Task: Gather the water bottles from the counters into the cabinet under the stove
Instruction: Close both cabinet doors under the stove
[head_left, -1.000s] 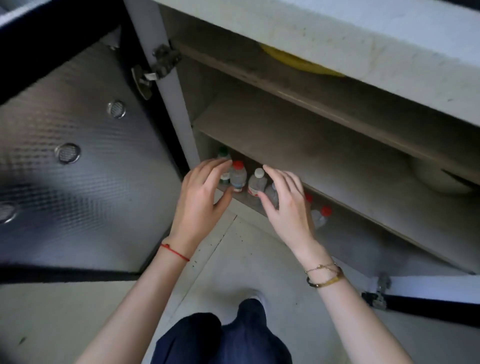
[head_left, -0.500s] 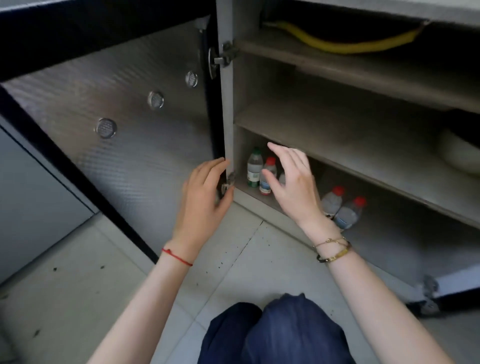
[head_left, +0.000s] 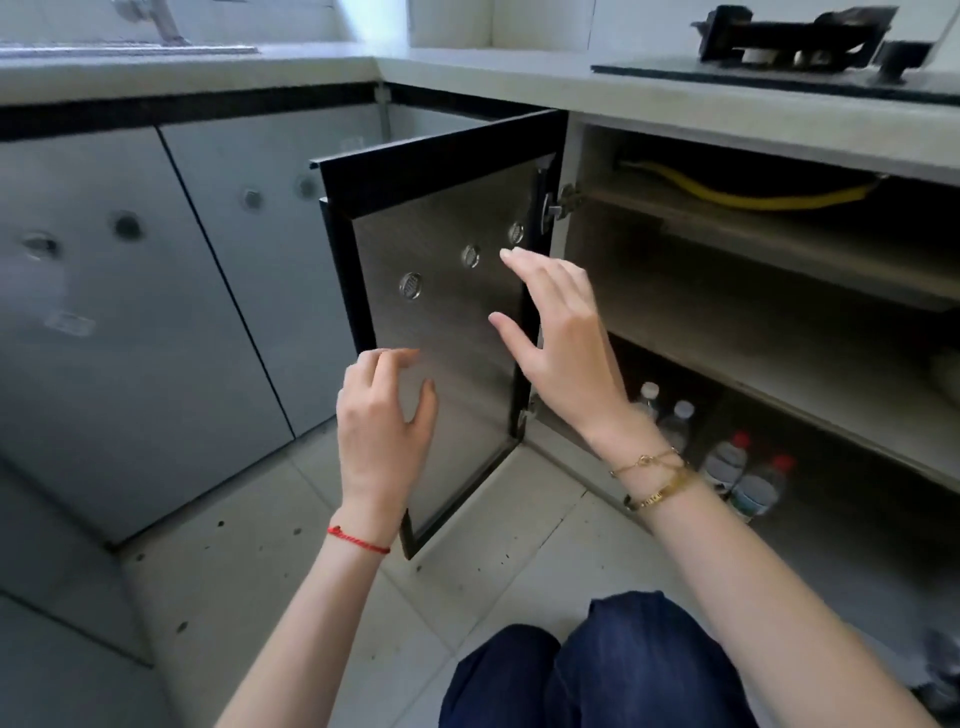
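Several small clear water bottles stand on the bottom shelf of the open cabinet (head_left: 779, 364) under the stove (head_left: 789, 36): two with white caps (head_left: 675, 421) at the back, two with red caps (head_left: 748, 478) nearer the front. The metal-faced cabinet door (head_left: 447, 291) hangs open to the left. My right hand (head_left: 561, 338) is raised in front of the door's hinge edge, fingers spread, holding nothing. My left hand (head_left: 384, 415) hovers lower, in front of the door's inner face, fingers loosely curled and empty.
A yellow hose (head_left: 753, 195) runs along the cabinet's top shelf. Grey closed cabinet doors (head_left: 156, 312) line the left wall under a light counter (head_left: 467, 67). My knees in dark jeans (head_left: 597, 670) are over the tiled floor (head_left: 291, 545).
Both hands have pulled back out of the cabinet and risen, away from the bottles. The view has lifted, so the counter and stove now show.
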